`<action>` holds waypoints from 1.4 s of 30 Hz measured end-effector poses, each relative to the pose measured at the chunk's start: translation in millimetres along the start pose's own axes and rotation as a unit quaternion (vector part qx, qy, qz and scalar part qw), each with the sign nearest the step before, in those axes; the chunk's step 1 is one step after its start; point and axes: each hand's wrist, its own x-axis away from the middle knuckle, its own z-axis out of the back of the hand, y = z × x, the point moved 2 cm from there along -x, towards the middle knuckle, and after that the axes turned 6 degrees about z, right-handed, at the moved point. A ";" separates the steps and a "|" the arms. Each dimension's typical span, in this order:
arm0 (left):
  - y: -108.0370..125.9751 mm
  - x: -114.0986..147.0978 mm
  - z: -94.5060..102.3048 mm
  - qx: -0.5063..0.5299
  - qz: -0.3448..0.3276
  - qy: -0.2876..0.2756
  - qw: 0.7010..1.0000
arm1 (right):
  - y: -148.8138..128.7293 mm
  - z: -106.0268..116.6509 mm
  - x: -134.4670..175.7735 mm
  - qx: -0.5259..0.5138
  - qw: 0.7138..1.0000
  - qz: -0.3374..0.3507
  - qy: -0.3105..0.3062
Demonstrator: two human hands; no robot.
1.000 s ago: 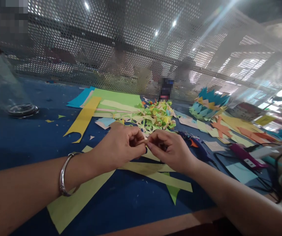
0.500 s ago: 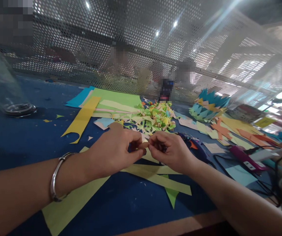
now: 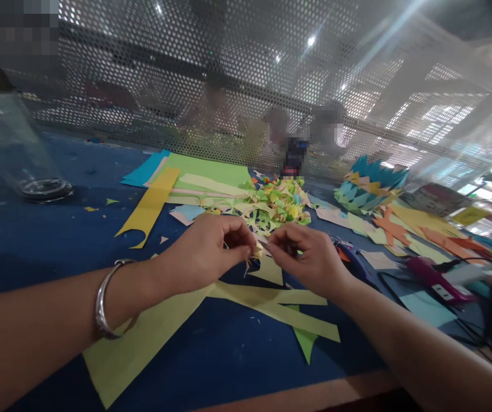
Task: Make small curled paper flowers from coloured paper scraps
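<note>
My left hand [image 3: 211, 252], with a silver bangle at the wrist, pinches a small yellow paper piece [image 3: 258, 250] between thumb and forefinger. Close beside it, my right hand [image 3: 303, 252] has thumb and fingertips pressed together; whether anything is in them is too small to see. A narrow gap separates the two sets of fingertips. Below them lie pale yellow paper strips [image 3: 306, 324] and a green paper scrap [image 3: 304, 340]. A larger pale green sheet [image 3: 142, 349] extends under my left forearm. Just beyond the hands is a heap of small curled paper pieces [image 3: 284, 200].
A clear glass jar [image 3: 22, 154] stands at the left. Green sheets [image 3: 215, 166] and a yellow strip with a cut-out [image 3: 153, 203] lie on the blue table. To the right are a spiky paper crown [image 3: 370, 183], a purple power strip [image 3: 437, 280] with cables, and a dark blue tool [image 3: 355, 260].
My fingertips have come slightly apart. The small yellow piece, earlier held between both hands, now shows at my left fingertips. The whole view has shifted a little.
</note>
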 end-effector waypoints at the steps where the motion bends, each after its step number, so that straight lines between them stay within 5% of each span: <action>1: -1.4 -0.9 -0.5 0.057 0.023 -0.001 0.998 | 0.7 1.8 0.5 0.009 1.000 0.004 0.021; 6: -4.0 -0.9 -6.8 0.300 0.137 0.005 0.944 | -2.2 2.0 3.2 0.027 0.997 0.057 0.047; 13: -2.9 1.5 -10.5 0.372 0.177 -0.016 0.911 | -7.8 -3.5 4.9 0.038 0.993 0.109 -0.001; 30: 0.2 5.1 -20.9 0.300 0.105 -0.018 0.948 | -3.1 -3.4 5.5 0.005 0.999 0.037 0.040; 42: -4.0 3.0 -21.2 0.274 0.113 0.002 0.955 | -6.9 -6.1 4.4 0.005 0.998 0.043 0.039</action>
